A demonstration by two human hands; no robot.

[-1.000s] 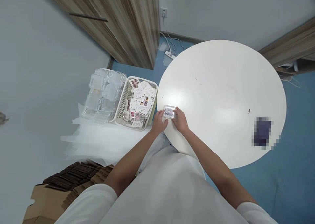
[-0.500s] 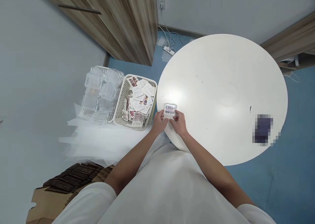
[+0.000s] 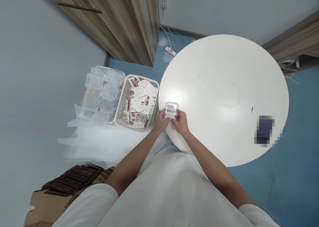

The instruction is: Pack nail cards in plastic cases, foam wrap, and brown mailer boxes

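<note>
A small clear plastic case [image 3: 171,108] with rows of dark and pale oval pieces inside is at the left edge of the white round table [image 3: 224,70]. My left hand [image 3: 161,121] has its curled fingers at the case's lower left corner. At the lower right corner are the bent fingers of my right hand [image 3: 181,122]. Both thumbs point inward just below the near edge of the case. Glare on the lid blurs the contents.
Left of the table, a white basket [image 3: 121,111] holds printed cards and small packs. Beside it are stacked clear plastic trays [image 3: 104,90], white sheets [image 3: 99,142] and folded cardboard [image 3: 50,203]. A pixelated dark object [image 3: 264,130] lies on the table's right side. A power strip [image 3: 170,51] sits on the floor.
The case has shifted slightly away from me, and the glare on its lid has changed. My hands stay at its near corners, with only small finger movements.
</note>
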